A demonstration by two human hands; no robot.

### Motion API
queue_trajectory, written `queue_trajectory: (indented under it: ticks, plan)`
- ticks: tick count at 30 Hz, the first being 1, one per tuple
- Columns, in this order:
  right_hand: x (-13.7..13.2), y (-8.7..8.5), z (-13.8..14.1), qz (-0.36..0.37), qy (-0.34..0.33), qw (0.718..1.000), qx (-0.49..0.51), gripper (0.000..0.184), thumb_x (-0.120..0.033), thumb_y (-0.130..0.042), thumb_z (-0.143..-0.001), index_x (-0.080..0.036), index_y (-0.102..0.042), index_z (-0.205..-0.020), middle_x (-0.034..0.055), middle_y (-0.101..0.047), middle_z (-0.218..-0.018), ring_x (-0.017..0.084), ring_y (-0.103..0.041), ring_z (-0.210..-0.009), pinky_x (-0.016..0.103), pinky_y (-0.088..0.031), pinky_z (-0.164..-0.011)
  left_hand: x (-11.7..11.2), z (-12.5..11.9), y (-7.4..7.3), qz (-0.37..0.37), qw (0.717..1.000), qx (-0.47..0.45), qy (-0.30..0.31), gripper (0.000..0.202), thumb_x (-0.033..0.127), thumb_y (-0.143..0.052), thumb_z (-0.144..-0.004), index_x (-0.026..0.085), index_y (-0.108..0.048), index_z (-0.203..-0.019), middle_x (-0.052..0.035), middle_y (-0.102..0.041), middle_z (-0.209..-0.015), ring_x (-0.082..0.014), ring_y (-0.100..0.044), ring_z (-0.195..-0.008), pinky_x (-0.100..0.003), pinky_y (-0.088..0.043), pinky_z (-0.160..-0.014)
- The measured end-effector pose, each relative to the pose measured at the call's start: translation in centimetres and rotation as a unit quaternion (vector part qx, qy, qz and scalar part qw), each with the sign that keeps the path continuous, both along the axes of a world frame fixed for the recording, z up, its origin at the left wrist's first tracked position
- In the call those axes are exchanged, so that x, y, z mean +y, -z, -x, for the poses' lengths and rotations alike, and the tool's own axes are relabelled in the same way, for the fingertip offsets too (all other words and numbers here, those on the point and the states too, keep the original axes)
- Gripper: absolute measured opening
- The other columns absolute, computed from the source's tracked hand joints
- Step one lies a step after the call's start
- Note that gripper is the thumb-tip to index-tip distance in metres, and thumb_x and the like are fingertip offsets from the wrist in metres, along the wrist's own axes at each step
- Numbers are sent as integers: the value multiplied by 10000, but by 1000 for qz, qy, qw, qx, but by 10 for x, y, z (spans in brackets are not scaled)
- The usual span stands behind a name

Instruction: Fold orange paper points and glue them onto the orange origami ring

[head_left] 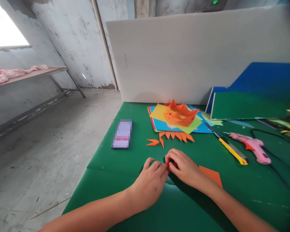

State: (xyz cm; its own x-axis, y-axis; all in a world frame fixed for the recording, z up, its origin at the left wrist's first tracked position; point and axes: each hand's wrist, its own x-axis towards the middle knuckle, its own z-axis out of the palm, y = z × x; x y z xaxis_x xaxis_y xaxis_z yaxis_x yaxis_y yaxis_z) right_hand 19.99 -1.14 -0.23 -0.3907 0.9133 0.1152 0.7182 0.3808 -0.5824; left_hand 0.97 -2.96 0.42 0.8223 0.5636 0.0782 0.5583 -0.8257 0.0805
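My left hand [152, 178] and my right hand [181, 166] meet over the green tabletop [135, 203]. Their fingertips pinch a small piece of orange paper [167, 166], mostly hidden by the fingers. Under my right forearm lies an orange paper sheet [212, 175]. Just beyond the hands, a row of pointed orange paper pieces [176, 135] lies along the edge of a colored paper stack [157, 113], with a few loose orange points [153, 142] to its left. A folded orange paper crown shape [182, 115] rests on that stack.
To the left lies a phone [122, 134] with a blurred screen. A yellow utility knife [233, 150] and a pink glue gun [252, 145] with a black cord are on the right. A white board [198, 58] stands behind, with green [248, 104] and blue boards [268, 75] leaning there.
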Motion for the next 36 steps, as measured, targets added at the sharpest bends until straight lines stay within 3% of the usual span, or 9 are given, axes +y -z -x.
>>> queue_trajectory:
  ticks: [7,13,19,26,32,36]
  plan:
    - [3,-3,-7,66,1,998,18,95,-169,-523,-821,-214,-598,-860,8,-597,-804,160,-552,-745,271,-434,-639,0,1,-1,3,1000,5,1,374,191,-416,-910,133,-476,-1275,-87,-578,-1222,-229,-485,-1071,-451,-266,-1026]
    - [5,-3,-6,81,24,996,1,77,-178,-560,-781,-200,-621,-739,9,-588,-723,148,-547,-672,252,-407,-581,-1,1,-3,12,1000,8,-3,361,175,-407,-912,142,-487,-1262,-83,-579,-1230,-226,-479,-1072,-447,-272,-1016]
    - [4,3,-3,47,51,997,-18,87,-159,-549,-763,-201,-603,-709,0,-576,-701,145,-538,-652,254,-385,-572,1,1,-3,21,1000,-5,-14,323,168,-438,-897,167,-518,-1210,-57,-598,-1201,-220,-485,-1065,-445,-274,-1002]
    - [4,6,-7,-17,21,1000,-9,123,-137,-537,-796,-199,-576,-697,-7,-561,-700,142,-525,-673,255,-373,-597,13,9,-5,57,998,-38,-15,364,163,-450,-895,260,-506,-1242,25,-576,-1287,-204,-464,-1124,-454,-214,-1046]
    - [1,1,-13,76,32,997,13,93,-217,-571,-842,-213,-644,-786,-3,-606,-732,125,-537,-619,235,-390,-554,12,7,-8,55,998,-24,-12,368,147,-449,-885,212,-497,-1244,-24,-590,-1227,-213,-461,-1121,-447,-206,-1058]
    - [-1,-2,-12,70,44,997,13,118,-203,-569,-840,-214,-656,-760,4,-623,-745,130,-549,-632,234,-391,-550,11,6,-9,55,998,-15,-16,371,159,-455,-886,210,-491,-1252,-24,-581,-1232,-222,-458,-1115,-454,-217,-1053]
